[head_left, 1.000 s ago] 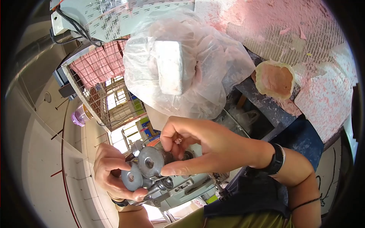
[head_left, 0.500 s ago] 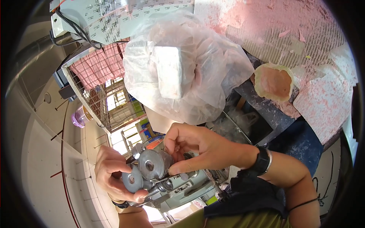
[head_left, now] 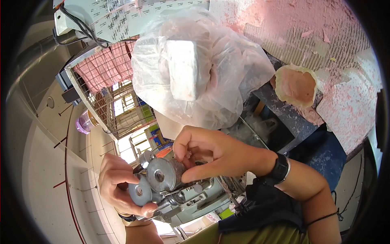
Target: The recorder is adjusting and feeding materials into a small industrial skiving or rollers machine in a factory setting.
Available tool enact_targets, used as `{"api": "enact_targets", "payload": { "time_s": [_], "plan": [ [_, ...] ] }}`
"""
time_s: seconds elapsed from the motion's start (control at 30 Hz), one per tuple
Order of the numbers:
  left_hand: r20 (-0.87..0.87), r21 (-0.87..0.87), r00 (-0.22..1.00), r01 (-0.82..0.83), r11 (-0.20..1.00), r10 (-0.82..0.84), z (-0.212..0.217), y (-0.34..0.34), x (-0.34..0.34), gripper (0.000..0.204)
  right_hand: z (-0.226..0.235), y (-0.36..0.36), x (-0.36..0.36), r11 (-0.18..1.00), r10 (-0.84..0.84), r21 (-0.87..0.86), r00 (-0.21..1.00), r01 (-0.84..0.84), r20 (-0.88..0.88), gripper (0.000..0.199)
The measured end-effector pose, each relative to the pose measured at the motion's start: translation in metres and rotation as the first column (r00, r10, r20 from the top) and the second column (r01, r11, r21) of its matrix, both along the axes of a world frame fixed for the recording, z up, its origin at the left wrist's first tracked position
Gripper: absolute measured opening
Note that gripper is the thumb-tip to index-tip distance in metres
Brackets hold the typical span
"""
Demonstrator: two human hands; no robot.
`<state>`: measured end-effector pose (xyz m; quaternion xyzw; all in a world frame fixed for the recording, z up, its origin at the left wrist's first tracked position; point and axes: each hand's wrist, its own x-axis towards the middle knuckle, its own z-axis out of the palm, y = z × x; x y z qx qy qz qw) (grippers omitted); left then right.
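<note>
A grey metal machine with two knurled round rollers fills the lower middle. My left hand grips the smaller roller from the left, thumb under it. My right hand reaches over from the right, wearing a black wristwatch; its thumb and fingers pinch the knurled rim of the larger roller. What lies behind the right hand's fingers is hidden.
A clear plastic bag holding a white block hangs just above the hands. A wire cage with pink lining stands at the upper left. A pink flaking wall and a pink bowl-shaped piece are at the right. A purple cup sits at left.
My right hand has slid right and closed its fingers onto the larger roller's rim. The left hand has stayed on the smaller roller.
</note>
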<state>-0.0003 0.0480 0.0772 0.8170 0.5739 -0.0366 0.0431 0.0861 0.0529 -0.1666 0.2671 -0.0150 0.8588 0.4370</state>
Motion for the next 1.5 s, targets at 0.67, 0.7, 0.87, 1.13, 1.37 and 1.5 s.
{"api": "enact_targets", "payload": {
  "time_s": [0.67,0.7,0.87,1.13,1.37,1.5],
  "plan": [
    [-0.019,-0.049,0.999,0.038,0.998,-0.039,0.002,0.004,-0.001,0.067,-0.019,-0.001,0.012,0.995,-0.077,0.081,0.986,0.065,0.145,0.028],
    [-0.012,-0.045,0.999,0.033,0.998,-0.033,0.002,0.003,0.000,0.067,-0.022,-0.001,0.018,0.991,-0.124,0.072,0.975,0.113,0.185,0.027],
    [-0.027,-0.051,0.999,0.036,0.998,-0.037,0.003,0.003,0.000,0.068,-0.013,-0.003,0.041,0.795,-0.603,0.264,0.673,0.546,0.428,0.020],
    [-0.022,-0.017,1.000,0.008,1.000,-0.009,0.001,0.000,0.001,0.068,-0.001,0.003,0.044,0.492,-0.852,0.493,0.281,0.718,0.441,0.017],
    [-0.048,-0.027,0.999,0.020,0.999,-0.022,0.003,0.002,0.001,0.071,-0.005,0.015,0.058,0.219,-0.963,0.713,0.029,0.666,0.269,0.030],
    [-0.046,-0.031,0.999,0.025,0.999,-0.027,0.002,0.002,0.001,0.070,-0.005,0.025,0.055,0.212,-0.973,0.713,0.073,0.668,0.221,0.024]
  ]
}}
